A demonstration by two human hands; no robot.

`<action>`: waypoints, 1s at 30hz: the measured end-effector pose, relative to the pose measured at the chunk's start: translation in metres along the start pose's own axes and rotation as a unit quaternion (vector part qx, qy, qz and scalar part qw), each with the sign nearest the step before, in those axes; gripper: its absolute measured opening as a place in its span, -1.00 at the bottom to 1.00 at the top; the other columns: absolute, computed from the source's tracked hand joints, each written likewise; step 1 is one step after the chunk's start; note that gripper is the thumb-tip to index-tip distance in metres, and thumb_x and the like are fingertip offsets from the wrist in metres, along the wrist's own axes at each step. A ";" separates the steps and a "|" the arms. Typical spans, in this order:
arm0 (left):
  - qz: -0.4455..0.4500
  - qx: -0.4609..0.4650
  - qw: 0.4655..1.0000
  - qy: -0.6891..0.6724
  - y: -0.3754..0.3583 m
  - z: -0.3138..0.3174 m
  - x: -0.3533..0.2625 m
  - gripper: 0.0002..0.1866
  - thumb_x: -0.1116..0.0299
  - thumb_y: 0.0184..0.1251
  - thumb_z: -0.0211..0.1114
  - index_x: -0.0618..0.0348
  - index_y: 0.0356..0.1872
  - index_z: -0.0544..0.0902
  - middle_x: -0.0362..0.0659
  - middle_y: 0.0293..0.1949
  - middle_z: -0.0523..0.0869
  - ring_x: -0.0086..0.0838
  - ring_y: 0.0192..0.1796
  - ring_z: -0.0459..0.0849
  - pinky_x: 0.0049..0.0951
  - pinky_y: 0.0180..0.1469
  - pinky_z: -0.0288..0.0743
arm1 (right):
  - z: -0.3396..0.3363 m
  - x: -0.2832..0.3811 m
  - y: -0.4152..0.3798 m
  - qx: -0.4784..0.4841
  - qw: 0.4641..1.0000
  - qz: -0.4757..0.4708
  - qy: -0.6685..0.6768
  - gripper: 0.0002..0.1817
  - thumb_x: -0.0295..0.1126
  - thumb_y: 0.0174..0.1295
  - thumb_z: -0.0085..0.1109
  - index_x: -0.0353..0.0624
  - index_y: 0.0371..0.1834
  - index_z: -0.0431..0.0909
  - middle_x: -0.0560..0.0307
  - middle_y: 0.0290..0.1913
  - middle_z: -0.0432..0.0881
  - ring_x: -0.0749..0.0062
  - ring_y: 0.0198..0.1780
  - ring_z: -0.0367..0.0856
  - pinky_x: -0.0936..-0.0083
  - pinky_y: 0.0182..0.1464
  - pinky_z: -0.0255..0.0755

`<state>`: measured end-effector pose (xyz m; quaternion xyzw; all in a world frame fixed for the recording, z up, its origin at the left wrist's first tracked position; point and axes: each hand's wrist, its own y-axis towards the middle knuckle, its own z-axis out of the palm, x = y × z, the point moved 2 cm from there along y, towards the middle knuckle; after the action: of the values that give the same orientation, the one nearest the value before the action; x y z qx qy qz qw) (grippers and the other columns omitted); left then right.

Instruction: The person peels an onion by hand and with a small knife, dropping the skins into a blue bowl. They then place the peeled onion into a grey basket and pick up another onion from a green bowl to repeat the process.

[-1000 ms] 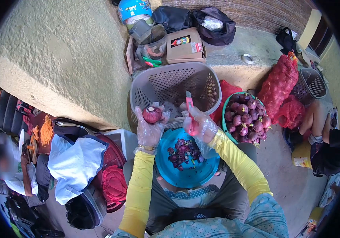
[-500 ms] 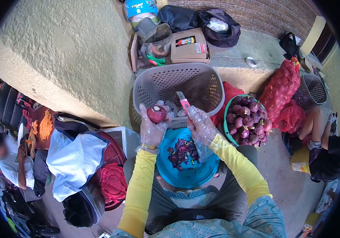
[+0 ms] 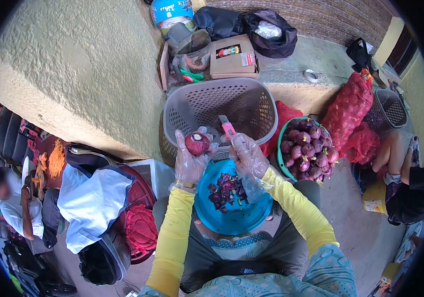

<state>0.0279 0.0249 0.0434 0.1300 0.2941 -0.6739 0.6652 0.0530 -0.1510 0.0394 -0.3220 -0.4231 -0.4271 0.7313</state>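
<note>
My left hand [image 3: 191,161], in a clear plastic glove, holds a red onion [image 3: 197,143] with a pale cut end facing up. My right hand [image 3: 249,157], also gloved, grips a pink cutter knife [image 3: 228,128], its blade pointing up and away from me. Knife and onion are apart. Both hands are over the near rim of a grey perforated basket [image 3: 172,106], which has some pale onions inside, partly hidden. Below them, a blue basin [image 3: 232,225] holds dark onion scraps [image 3: 226,192]. To the right stands a green-rimmed basin [image 3: 282,166] heaped with red onions [image 3: 307,148].
A full red mesh sack [image 3: 348,104] leans at the right, near a seated person [image 3: 410,193]. Another person [image 3: 21,205] sits at the far left. White cloth [image 3: 93,198] covers a container. A cardboard box [image 3: 233,55] and tape roll [image 3: 311,75] lie on the ledge.
The view has shifted slightly. The onion's pale cut end now faces up more in my left hand. My right hand still grips the knife in nearly the same place.
</note>
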 end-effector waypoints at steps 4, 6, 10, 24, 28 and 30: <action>-0.005 -0.006 1.000 0.028 -0.002 0.007 0.002 -0.21 -0.35 0.53 -0.09 0.31 0.16 0.55 -0.07 -0.12 0.64 -0.30 -0.17 0.52 -0.28 0.00 0.49 | 0.003 0.009 -0.003 0.005 0.998 0.020 -0.055 -0.64 -0.01 0.58 -0.06 -0.04 0.00 0.56 0.40 -0.48 0.37 0.73 -0.53 0.24 0.68 -0.52 0.15; -0.016 -0.015 0.999 0.040 -0.001 0.005 0.003 -0.20 -0.37 0.53 -0.15 0.27 0.17 0.56 -0.09 -0.12 0.65 -0.33 -0.15 0.55 -0.24 0.05 0.52 | 0.000 0.005 -0.003 0.002 0.998 0.007 -0.062 -0.65 -0.02 0.58 -0.06 -0.03 0.02 0.56 0.41 -0.48 0.37 0.73 -0.53 0.24 0.69 -0.52 0.15; -0.025 0.004 0.999 0.039 0.004 -0.003 0.005 -0.18 -0.41 0.53 -0.20 0.22 0.18 0.58 -0.11 -0.12 0.67 -0.35 -0.14 0.58 -0.18 0.10 0.53 | 0.005 0.011 -0.007 0.006 0.998 0.012 -0.061 -0.66 -0.04 0.58 -0.05 -0.03 0.04 0.57 0.43 -0.46 0.38 0.74 -0.51 0.26 0.69 -0.50 0.17; -0.017 0.026 0.999 -0.010 0.000 0.010 0.004 -0.31 -0.23 0.60 -0.10 0.28 0.18 0.53 0.03 0.03 0.64 -0.21 0.02 0.58 -0.16 0.19 0.51 | 0.000 0.022 -0.004 0.029 0.999 0.012 -0.043 -0.62 -0.06 0.59 -0.05 -0.11 0.19 0.45 0.39 -0.38 0.41 0.70 -0.45 0.33 0.63 -0.39 0.31; -0.012 0.045 0.999 0.008 0.003 0.007 0.005 -0.38 -0.15 0.64 -0.10 0.26 0.24 0.47 0.06 0.12 0.61 -0.16 0.14 0.60 -0.11 0.24 0.53 | -0.013 0.029 0.002 0.046 0.974 -0.126 -0.181 -0.60 -0.10 0.54 0.02 -0.19 0.20 0.42 0.23 -0.33 0.53 0.59 -0.39 0.47 0.51 -0.30 0.45; -0.011 0.058 0.998 0.018 0.003 0.006 0.007 -0.39 -0.14 0.64 -0.10 0.26 0.27 0.45 0.05 0.15 0.60 -0.16 0.16 0.60 -0.10 0.26 0.53 | -0.015 0.033 0.002 0.027 0.949 -0.164 -0.267 -0.61 -0.13 0.52 0.06 -0.23 0.16 0.45 0.17 -0.33 0.57 0.55 -0.38 0.52 0.45 -0.29 0.48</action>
<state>0.0317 0.0154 0.0434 0.1770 0.2676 -0.6948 0.6437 0.0694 -0.1738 0.0621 -0.3305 -0.6614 -0.4276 0.5200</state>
